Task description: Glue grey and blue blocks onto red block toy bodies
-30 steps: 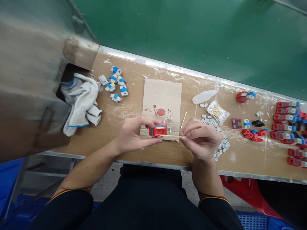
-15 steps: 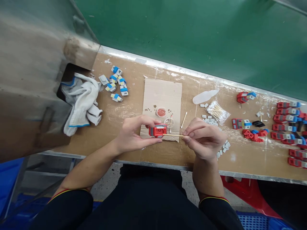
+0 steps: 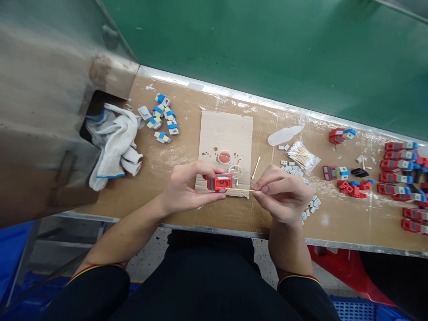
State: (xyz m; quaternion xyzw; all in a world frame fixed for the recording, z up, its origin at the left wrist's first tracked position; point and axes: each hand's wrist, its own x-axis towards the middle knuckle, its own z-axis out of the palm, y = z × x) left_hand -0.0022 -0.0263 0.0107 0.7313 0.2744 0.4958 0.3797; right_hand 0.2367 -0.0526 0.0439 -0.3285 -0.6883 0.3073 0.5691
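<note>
Between thumb and fingers, my left hand [image 3: 187, 186] grips a red and grey toy vehicle part [image 3: 220, 182], its hollow side facing up. My right hand [image 3: 284, 192] pinches a thin wooden cotton swab [image 3: 240, 190] whose far end meets the part's lower right edge. Which kind of tip touches there is too small to tell. Just beyond the part, a small clear cup of reddish liquid [image 3: 224, 156] and another clear cup [image 3: 236, 171] rest on a stained cardboard sheet [image 3: 227, 129]. A loose cotton swab [image 3: 256, 167] lies to their right.
White gloves [image 3: 115, 147] and several grey-blue toy parts [image 3: 162, 137] lie on the left. Toward the right are a bag of swabs [image 3: 303, 157], a translucent bottle [image 3: 285, 135], small grey pieces [image 3: 292, 169] and rows of red-and-blue toy vehicles [image 3: 396, 189]. A green panel [image 3: 267, 53] borders the back.
Both hands keep nearly the same pose. The swab and my right hand have shifted very slightly left; the toy part stays in my left hand.
</note>
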